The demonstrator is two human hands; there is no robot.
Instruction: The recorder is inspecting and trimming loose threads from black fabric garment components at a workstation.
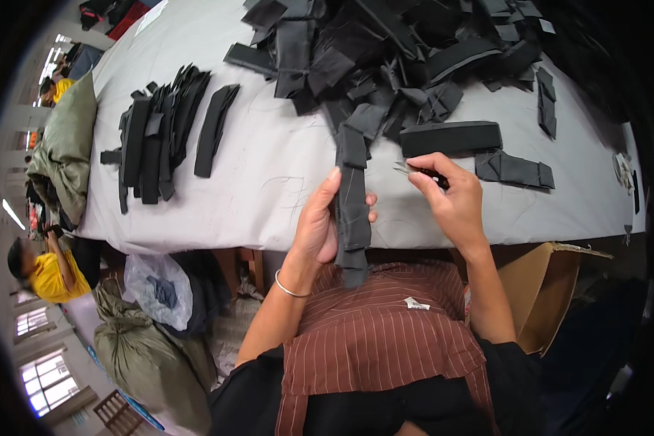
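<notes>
The tool in the right hand (450, 200) is mostly hidden; only thin metal tips (402, 169) show, pinched in closed fingers; the left hand (320, 225) grips a long black fabric strip (352, 211), dark and stitched, hanging over the near edge of the grey table (269, 182), below the black heap (385, 58).

My left hand (320, 225) holds a black strip (352, 203); my right hand (454, 200) holds silver snips (407, 170). Black pieces (385, 58) lie on a pale grey table (269, 174). My apron (378, 334) is brown with thin light stripes. Silver bracelet (291, 289). Brown box (538, 291). Olive-green sack (145, 356).
</notes>
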